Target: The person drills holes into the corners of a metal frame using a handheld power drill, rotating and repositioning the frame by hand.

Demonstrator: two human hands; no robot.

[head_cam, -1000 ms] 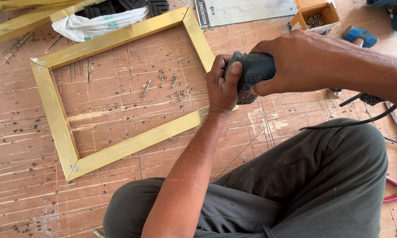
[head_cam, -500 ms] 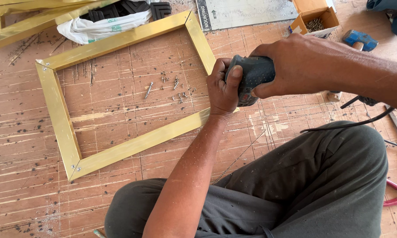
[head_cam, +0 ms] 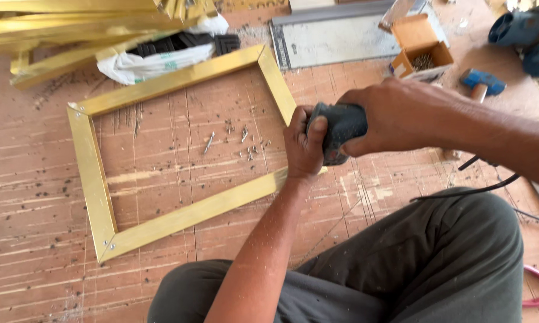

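While both hands clasp the dark power tool (head_cam: 340, 130) right of centre, left hand (head_cam: 305, 146) and right hand (head_cam: 401, 116) press it onto the gold frame (head_cam: 96, 179) corner.

screws (head_cam: 245, 140) inside frame (head_cam: 93, 179), cardboard box (head_cam: 422, 48) beyond

Under the left hand (head_cam: 304, 146) a glossy gold metal-look frame (head_cam: 179, 218); between both hands a matt dark plastic power tool (head_cam: 341, 127); beyond the right hand (head_cam: 401, 116) a brown cardboard box (head_cam: 422, 42); all on scuffed, rough wooden flooring (head_cam: 36, 173)
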